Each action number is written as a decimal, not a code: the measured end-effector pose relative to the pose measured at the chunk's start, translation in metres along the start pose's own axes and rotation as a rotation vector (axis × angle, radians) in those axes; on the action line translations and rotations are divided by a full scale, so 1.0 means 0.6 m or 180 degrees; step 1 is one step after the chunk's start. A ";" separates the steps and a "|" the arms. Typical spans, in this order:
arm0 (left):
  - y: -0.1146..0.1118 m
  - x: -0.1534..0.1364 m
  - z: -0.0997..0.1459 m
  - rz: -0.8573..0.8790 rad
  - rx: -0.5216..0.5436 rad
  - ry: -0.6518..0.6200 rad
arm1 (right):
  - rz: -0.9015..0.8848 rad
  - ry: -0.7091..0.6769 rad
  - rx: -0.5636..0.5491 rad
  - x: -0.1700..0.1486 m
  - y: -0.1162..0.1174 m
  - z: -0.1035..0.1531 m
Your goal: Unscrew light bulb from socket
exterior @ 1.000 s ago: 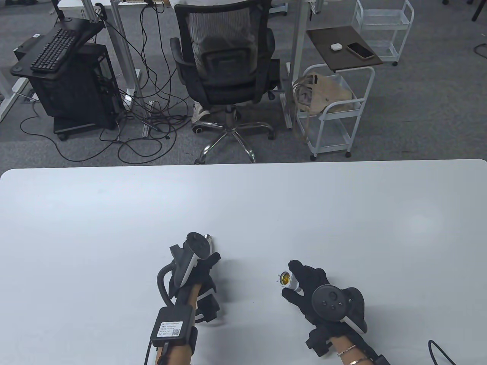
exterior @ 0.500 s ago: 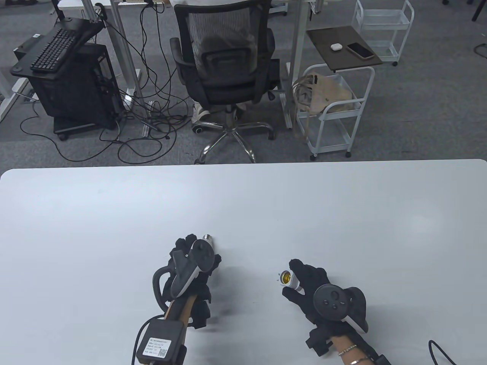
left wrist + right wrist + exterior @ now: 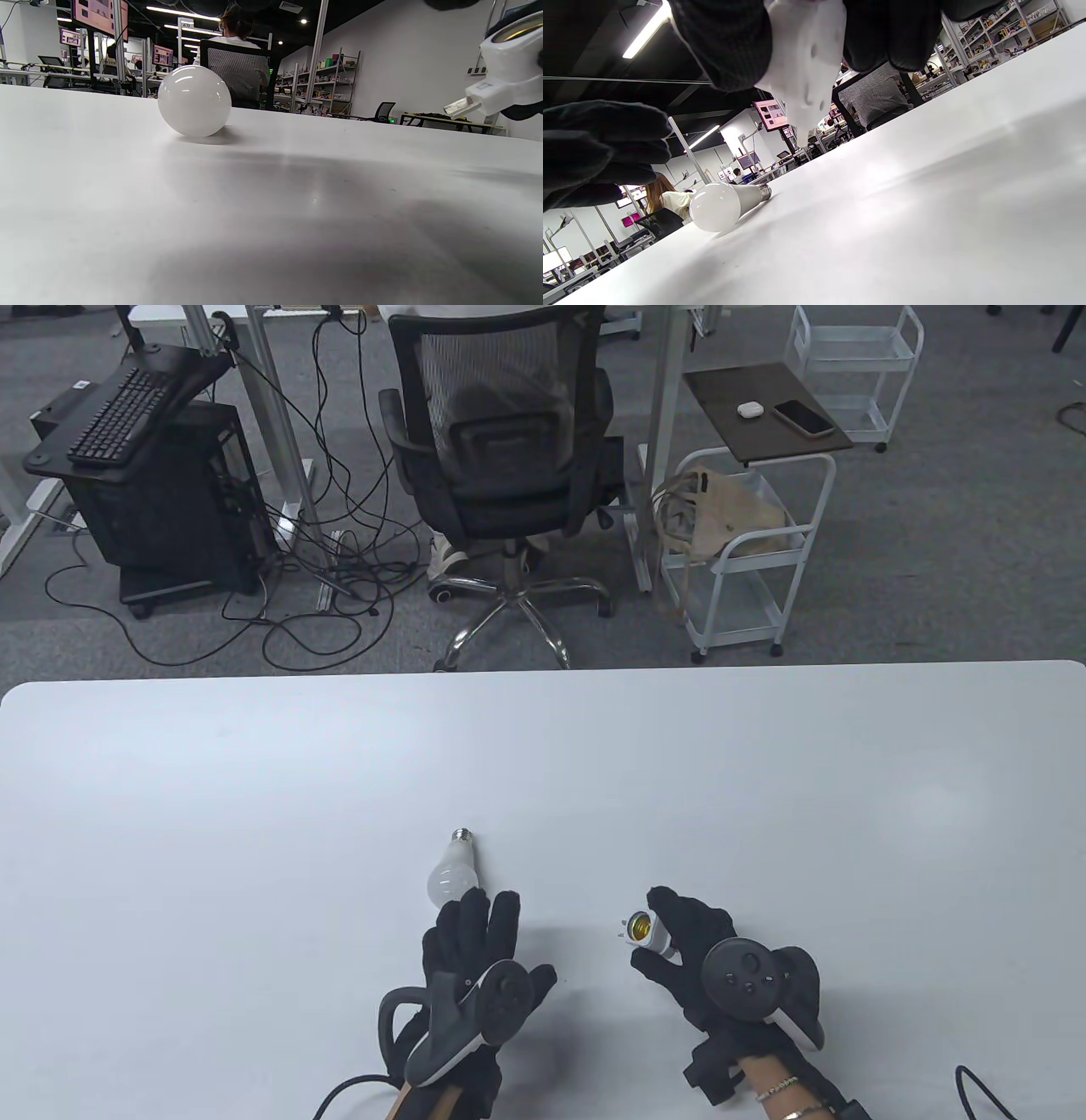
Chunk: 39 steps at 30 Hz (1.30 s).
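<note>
The white light bulb (image 3: 454, 873) lies on its side on the white table (image 3: 254, 780), screw base pointing away. It also shows in the left wrist view (image 3: 194, 101) and the right wrist view (image 3: 721, 205). My left hand (image 3: 475, 937) lies flat just behind the bulb, fingers spread and holding nothing. My right hand (image 3: 670, 937) holds the white socket (image 3: 645, 931), its brass opening facing left, a little above the table. The socket shows in the left wrist view (image 3: 505, 72) and the right wrist view (image 3: 806, 59).
The table's far edge runs across the middle of the table view. Beyond it stand an office chair (image 3: 501, 449), a white cart (image 3: 747, 543) and a desk with cables. A black cable (image 3: 984, 1090) lies at the near right.
My left hand has let go of the bulb, left it lying on the table, and pulled back toward the near edge. The right hand with the socket has barely moved.
</note>
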<state>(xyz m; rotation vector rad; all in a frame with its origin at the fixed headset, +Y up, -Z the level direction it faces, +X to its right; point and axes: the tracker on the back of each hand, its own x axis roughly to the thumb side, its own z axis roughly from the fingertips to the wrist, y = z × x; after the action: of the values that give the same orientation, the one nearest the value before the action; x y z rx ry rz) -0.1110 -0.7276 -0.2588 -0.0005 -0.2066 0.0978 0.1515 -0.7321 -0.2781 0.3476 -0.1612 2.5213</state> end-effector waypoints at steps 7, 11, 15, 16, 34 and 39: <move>0.001 0.005 0.013 -0.0035 0.0076 -0.0207 | -0.0012 0.0056 -0.0030 -0.002 0.000 0.001; -0.006 0.015 0.014 -0.0069 -0.0064 -0.0326 | -0.0084 0.0186 -0.0077 -0.010 0.004 0.000; -0.007 0.022 0.017 -0.0069 -0.0143 -0.0415 | -0.0275 0.0479 -0.0085 -0.029 0.008 -0.005; -0.005 0.021 0.017 -0.0061 -0.0128 -0.0417 | -0.0340 0.0563 -0.0082 -0.036 0.008 -0.008; -0.006 0.022 0.016 0.0009 -0.0188 -0.0501 | -0.0143 0.2322 -0.0088 -0.114 0.016 -0.151; -0.004 0.021 0.016 0.0030 -0.0165 -0.0488 | 0.0084 0.2462 -0.0134 -0.120 0.021 -0.170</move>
<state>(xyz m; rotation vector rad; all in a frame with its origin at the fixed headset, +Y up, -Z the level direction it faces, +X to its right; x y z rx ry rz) -0.1007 -0.7290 -0.2471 -0.0458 -0.3623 0.1019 0.1798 -0.7617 -0.3965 -0.6497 0.0877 2.4824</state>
